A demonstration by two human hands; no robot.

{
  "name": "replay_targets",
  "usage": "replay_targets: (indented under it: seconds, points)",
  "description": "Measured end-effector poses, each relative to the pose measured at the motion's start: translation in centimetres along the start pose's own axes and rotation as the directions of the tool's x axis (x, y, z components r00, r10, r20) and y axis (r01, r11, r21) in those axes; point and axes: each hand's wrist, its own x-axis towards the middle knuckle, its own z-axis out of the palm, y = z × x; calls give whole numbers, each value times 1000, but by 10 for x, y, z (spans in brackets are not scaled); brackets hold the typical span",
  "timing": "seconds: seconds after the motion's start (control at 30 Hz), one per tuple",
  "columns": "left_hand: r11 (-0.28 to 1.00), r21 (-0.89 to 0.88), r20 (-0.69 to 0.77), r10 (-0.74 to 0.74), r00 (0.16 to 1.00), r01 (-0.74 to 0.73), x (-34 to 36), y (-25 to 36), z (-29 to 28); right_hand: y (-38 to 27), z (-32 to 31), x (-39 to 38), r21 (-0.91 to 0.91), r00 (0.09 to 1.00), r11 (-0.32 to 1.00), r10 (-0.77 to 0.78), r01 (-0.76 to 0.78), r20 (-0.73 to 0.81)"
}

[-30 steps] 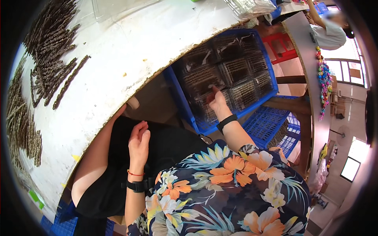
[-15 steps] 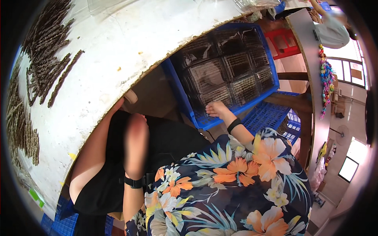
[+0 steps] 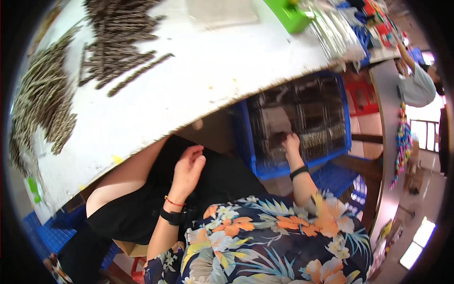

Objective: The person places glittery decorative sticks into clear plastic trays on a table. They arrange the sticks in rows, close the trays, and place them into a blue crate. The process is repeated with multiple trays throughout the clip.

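Note:
My left hand [image 3: 189, 168] hovers over my black-clad lap near the table edge, fingers loosely bent and apart, holding nothing visible. My right hand [image 3: 292, 143] is down in a blue crate [image 3: 346, 113] beside the table, its fingers curled at clear plastic packs [image 3: 321, 109] with dark and beige contents in rows; what it grips is too blurred to make out. On the white table [image 3: 189, 80] lie piles of dark braided strands [image 3: 118, 38] and lighter brownish braided strands [image 3: 45, 99].
A green object [image 3: 288, 16] and stacked clear plastic [image 3: 331, 40] sit along the table's back. Right are a red stool [image 3: 364, 99], a second blue crate [image 3: 347, 189], and a bench [image 3: 388, 94] with colourful beads [image 3: 403, 142]. A co-worker [image 3: 416, 83] reaches up at the far right.
The view has swung, so the table and crate appear shifted. My right hand has moved farther into the crate since half a second ago, fingers more curled. My left hand stays over my lap.

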Motion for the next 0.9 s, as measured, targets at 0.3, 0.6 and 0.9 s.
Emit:
replay_targets:
  seconds: [0.3, 0.6, 0.9]
  points:
    - [964, -49, -316, 234, 919, -262, -76, 70, -91, -166, 155, -157, -313, 537, 437, -691, 843, 484]
    - [831, 260, -939, 336, 70, -492, -215, 4, -227, -259, 253, -313, 290, -395, -269, -643, 919, 656]
    - [950, -280, -958, -268, -101, 137, -274, -342, -235, -256, 308, -335, 30, -324, -693, -298, 721, 898]
